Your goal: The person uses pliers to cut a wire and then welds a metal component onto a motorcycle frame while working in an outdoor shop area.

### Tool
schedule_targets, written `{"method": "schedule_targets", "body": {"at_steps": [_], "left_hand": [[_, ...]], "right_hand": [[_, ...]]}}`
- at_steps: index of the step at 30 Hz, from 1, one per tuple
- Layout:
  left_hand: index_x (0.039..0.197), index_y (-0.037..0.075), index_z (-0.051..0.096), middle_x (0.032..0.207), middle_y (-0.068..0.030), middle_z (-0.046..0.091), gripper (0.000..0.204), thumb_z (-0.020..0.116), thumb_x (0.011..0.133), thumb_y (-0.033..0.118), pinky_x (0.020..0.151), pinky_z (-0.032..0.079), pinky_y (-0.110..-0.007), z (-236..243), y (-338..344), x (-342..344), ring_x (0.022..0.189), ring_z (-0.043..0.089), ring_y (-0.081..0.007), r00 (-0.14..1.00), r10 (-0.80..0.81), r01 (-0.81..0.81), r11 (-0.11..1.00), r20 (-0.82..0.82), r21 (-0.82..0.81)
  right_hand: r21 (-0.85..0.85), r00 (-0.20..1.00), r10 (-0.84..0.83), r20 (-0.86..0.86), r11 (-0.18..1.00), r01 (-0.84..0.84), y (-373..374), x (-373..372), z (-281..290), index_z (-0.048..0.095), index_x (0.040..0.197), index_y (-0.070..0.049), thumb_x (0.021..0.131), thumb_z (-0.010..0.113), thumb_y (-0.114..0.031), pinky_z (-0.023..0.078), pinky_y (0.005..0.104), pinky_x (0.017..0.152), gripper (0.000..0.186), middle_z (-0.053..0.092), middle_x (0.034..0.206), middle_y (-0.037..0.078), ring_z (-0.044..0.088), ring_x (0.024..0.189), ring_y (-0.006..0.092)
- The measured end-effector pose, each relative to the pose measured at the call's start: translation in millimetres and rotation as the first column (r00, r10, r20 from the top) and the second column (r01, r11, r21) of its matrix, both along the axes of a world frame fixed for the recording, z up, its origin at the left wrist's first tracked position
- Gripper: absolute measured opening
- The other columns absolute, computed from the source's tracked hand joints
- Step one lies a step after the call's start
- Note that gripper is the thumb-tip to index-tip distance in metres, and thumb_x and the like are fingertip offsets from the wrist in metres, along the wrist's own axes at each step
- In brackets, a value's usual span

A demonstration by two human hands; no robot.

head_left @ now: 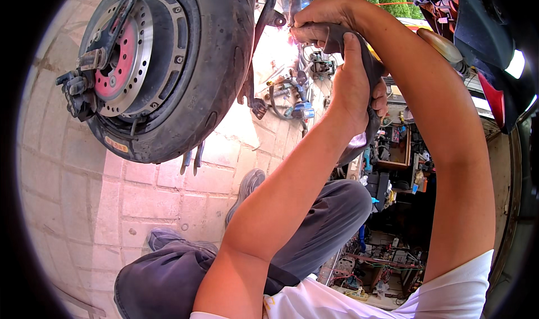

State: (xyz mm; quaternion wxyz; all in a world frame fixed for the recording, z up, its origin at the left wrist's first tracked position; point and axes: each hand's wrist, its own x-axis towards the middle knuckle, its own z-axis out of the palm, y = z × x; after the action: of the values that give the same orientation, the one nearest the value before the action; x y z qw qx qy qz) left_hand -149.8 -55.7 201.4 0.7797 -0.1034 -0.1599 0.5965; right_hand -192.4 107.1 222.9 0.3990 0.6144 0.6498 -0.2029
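My left hand [352,89] is closed round a dark, limp piece that looks like cloth or soft rubber [370,66], its thumb pointing up. Just beyond, my right hand [328,15] curls over the top end of that piece. Its bent fingers point left toward a dark metal bracket [275,19]; what they grip is hidden. Glaring pinkish-white light washes out the spot beside the fingertips. Left of my hands is a wheel with a black tyre [222,55], a drilled brake disc [145,49] with a pink centre, and a brake caliper [78,92].
Loose cables and a blue connector [303,110] lie on the paving [151,190]. At right, an open cabinet [393,163] is crowded with parts and wires. Dark vehicle bodywork [483,27] with a red piece [493,99] overhangs my right arm. My bent knee [353,198] is below my hands.
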Motion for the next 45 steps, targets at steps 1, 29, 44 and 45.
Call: {"method": "schedule_targets", "body": {"at_steps": [1,29,44,45], "left_hand": [[0.079,0.012,0.055,0.051,-0.0001,0.034,0.075,0.029,0.085,0.082,0.045,0.032,-0.032,0,0,-1,0.042,0.035,-0.0154,1.0,-0.002,0.002,1.0,0.001,0.002],[0.078,0.008,0.051,0.053,-0.0015,0.038,0.072,0.034,0.088,0.077,0.045,0.033,-0.031,10,-11,9,0.043,0.035,-0.0148,0.992,-0.079,0.078,0.997,-0.095,-0.008],[0.078,0.009,0.052,0.052,-0.0011,0.038,0.072,0.035,0.086,0.078,0.044,0.034,-0.031,7,-7,16,0.042,0.036,-0.0148,0.989,-0.086,0.087,0.996,-0.124,0.006],[0.078,0.009,0.052,0.052,-0.0011,0.038,0.072,0.036,0.086,0.078,0.044,0.034,-0.031,8,-8,17,0.042,0.036,-0.0147,0.988,-0.081,0.083,0.997,-0.13,0.007]], "right_hand": [[-0.003,1.0,-0.009,-0.007,1.0,0.009,-4,-2,1,0.066,0.094,-0.004,0.085,0.059,-0.033,0.046,0.0318,0.046,0.031,0.06,0.075,0.007,0.054,0.057,0.0151],[0.142,0.982,-0.068,-0.175,0.985,0.093,-32,13,33,0.065,0.088,0.0,0.084,0.06,-0.028,0.053,0.0312,0.05,0.028,0.065,0.076,0.009,0.059,0.057,0.0176],[0.099,0.981,-0.088,-0.17,0.989,0.106,-8,31,26,0.063,0.104,-0.004,0.085,0.064,-0.035,0.053,0.0294,0.051,0.036,0.068,0.084,0.009,0.062,0.06,0.0157],[0.107,0.983,-0.085,-0.163,0.989,0.103,-7,35,27,0.063,0.105,-0.004,0.085,0.064,-0.035,0.053,0.0292,0.051,0.036,0.068,0.084,0.009,0.061,0.06,0.0156]]}}
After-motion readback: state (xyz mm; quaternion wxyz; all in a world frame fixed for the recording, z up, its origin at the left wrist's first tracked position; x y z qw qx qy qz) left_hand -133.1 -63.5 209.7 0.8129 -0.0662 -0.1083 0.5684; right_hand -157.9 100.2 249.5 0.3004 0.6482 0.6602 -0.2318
